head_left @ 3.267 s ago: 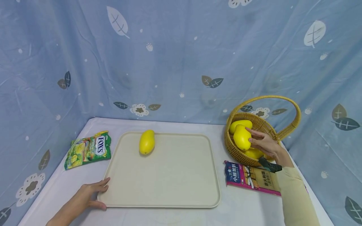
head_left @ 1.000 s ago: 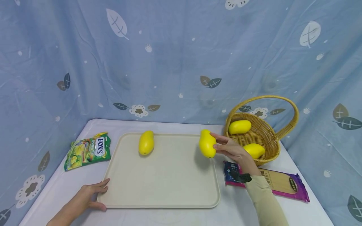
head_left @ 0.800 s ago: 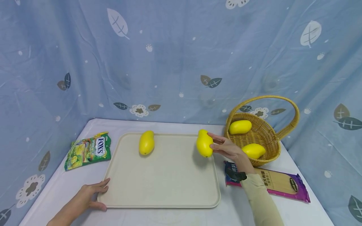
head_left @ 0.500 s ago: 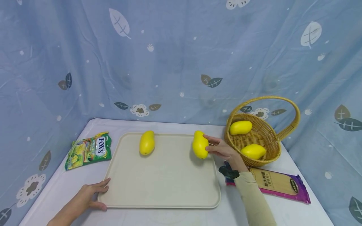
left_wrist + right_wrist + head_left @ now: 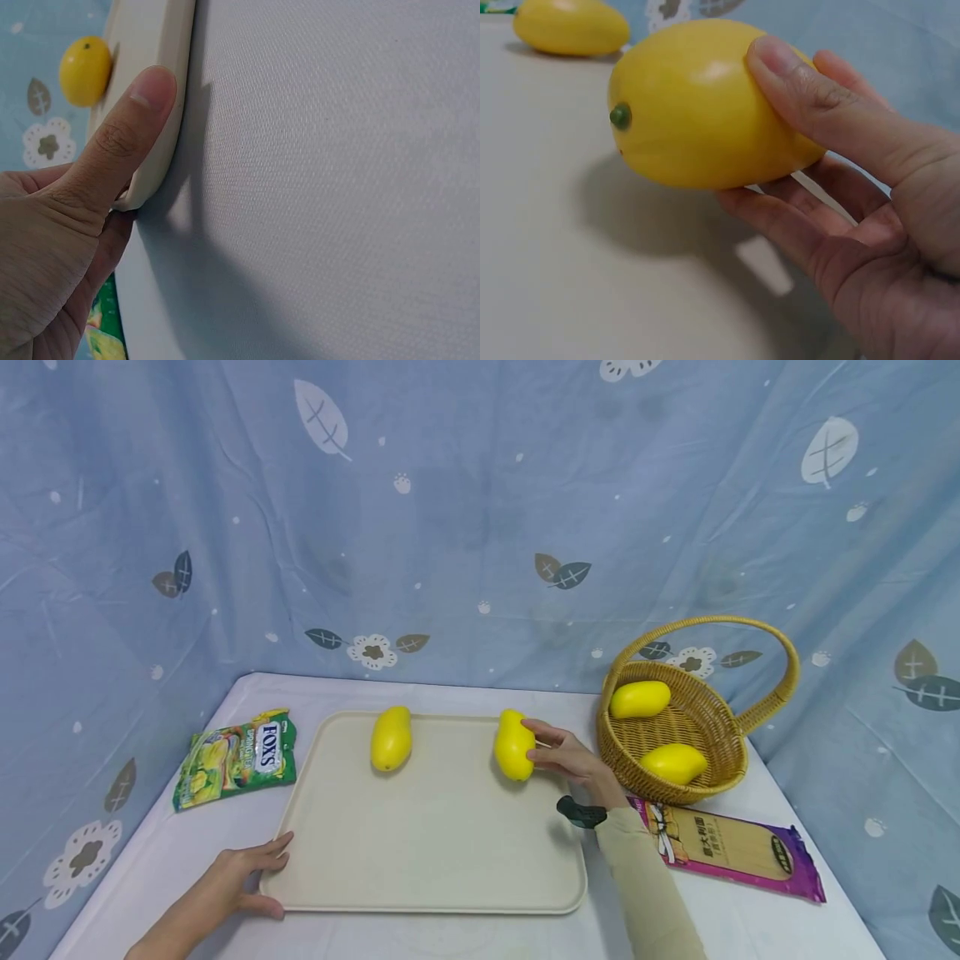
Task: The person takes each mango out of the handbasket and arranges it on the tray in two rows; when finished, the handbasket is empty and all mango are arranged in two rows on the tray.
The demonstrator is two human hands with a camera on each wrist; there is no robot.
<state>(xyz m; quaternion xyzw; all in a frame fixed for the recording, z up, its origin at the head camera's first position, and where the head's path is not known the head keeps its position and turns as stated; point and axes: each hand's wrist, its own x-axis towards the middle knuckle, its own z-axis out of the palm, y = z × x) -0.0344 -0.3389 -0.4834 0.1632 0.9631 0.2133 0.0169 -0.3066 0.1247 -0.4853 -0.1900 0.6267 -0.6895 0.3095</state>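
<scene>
My right hand (image 5: 572, 758) holds a yellow mango (image 5: 513, 746) between thumb and fingers over the back right of the beige tray (image 5: 435, 827). In the right wrist view the mango (image 5: 697, 105) shows its green stem end, with a shadow on the tray below it. A second mango (image 5: 391, 739) lies on the tray's back left part. At the tray's front left corner, my left hand (image 5: 238, 878) grips the edge; in the left wrist view the thumb (image 5: 124, 135) lies along one side of the corner, with the other fingers partly hidden behind.
A wicker basket (image 5: 611, 752) with a tall handle stands back right, holding two mangoes (image 5: 640, 699). In front of it lies a pasta packet (image 5: 727, 846), partly covered by the right arm. A green candy bag (image 5: 238, 758) lies left of the tray. Patterned blue curtains surround the table.
My right hand has lifted the mango out of the basket and carried it left over the tray, lately slightly further left. The left hand has stayed at the tray's corner.
</scene>
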